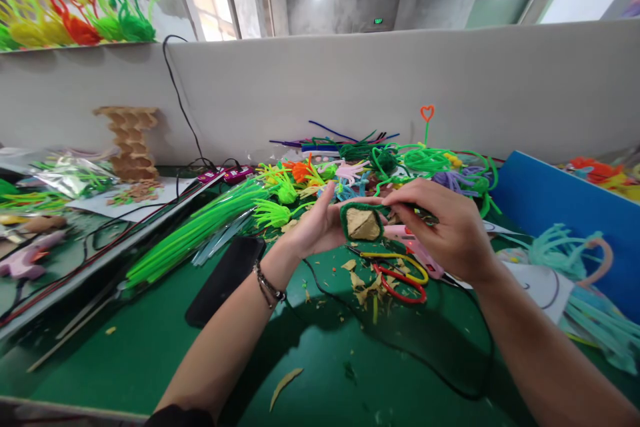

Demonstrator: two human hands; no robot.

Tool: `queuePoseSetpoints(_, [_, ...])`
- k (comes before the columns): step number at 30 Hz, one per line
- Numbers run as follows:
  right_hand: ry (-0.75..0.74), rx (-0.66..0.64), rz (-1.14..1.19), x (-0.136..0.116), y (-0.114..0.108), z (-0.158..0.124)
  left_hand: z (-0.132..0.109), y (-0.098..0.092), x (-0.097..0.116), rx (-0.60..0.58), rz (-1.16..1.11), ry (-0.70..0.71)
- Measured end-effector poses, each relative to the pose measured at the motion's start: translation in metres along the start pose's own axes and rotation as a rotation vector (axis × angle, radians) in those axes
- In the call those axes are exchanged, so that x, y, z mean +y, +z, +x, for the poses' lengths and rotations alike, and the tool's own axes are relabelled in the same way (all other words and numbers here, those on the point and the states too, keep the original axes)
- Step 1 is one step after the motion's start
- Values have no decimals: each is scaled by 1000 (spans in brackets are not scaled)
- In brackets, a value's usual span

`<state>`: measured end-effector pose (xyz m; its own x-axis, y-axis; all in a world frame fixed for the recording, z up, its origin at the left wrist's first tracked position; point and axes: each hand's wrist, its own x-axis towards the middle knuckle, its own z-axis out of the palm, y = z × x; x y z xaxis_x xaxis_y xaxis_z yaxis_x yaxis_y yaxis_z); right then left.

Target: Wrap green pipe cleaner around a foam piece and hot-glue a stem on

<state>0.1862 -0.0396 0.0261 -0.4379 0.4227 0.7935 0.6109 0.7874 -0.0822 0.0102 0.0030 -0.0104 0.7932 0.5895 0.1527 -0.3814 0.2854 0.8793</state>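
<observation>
My left hand (317, 225) holds a small brown cardboard piece (363, 224) with a dark green pipe cleaner (346, 219) wrapped around its edge. Fingers of my right hand (445, 230) pinch the green pipe cleaner at the top right of that piece. Both hands hover above the green table (150, 347). Just below them lie scissors with red and yellow handles (400, 273) and a pink glue gun (417, 250), amid brown cardboard scraps (367, 287).
A bundle of light green pipe cleaners (200, 230) and a black phone (225, 280) lie to the left. Colourful pipe-cleaner shapes (400, 163) pile up behind. A blue box (565, 213) stands at the right. Cables (430, 360) cross the table. A grey partition wall (350, 87) closes the back.
</observation>
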Motion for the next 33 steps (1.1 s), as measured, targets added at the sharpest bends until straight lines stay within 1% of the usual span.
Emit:
queuePoseSetpoints(3, [-28, -15, -9, 0, 0, 0, 0, -1, -4, 9, 10, -78])
queuePoseSetpoints(6, [-47, -22, -8, -1, 1, 0, -2, -1, -3, -33, 100, -158])
queuePoseSetpoints(10, [-66, -39, 13, -2, 0, 0, -5, 1, -2, -84, 168, -201])
queuePoseSetpoints(16, [-93, -46, 15, -3, -1, 0, -4, 4, -2, -103, 162, -152])
queuePoseSetpoints(19, [-95, -58, 10, -3, -1, 0, -3, 3, -3, -127, 148, -111])
queuePoseSetpoints(22, [-98, -68, 8, -4, -1, 0, -3, 1, -3, -121, 183, -80])
queuePoseSetpoints(24, [-114, -71, 6, -4, -1, 0, -3, -1, -2, -106, 269, -81])
queuePoseSetpoints(26, [-136, -72, 7, -4, -1, 0, -4, -2, 2, -92, 420, -76])
queuePoseSetpoints(30, [-152, -76, -10, -3, 0, 0, -9, -1, 11, -39, 814, 35])
queuePoseSetpoints(33, [-152, -71, -37, -3, 1, -1, -12, 3, 16, -22, 980, 68])
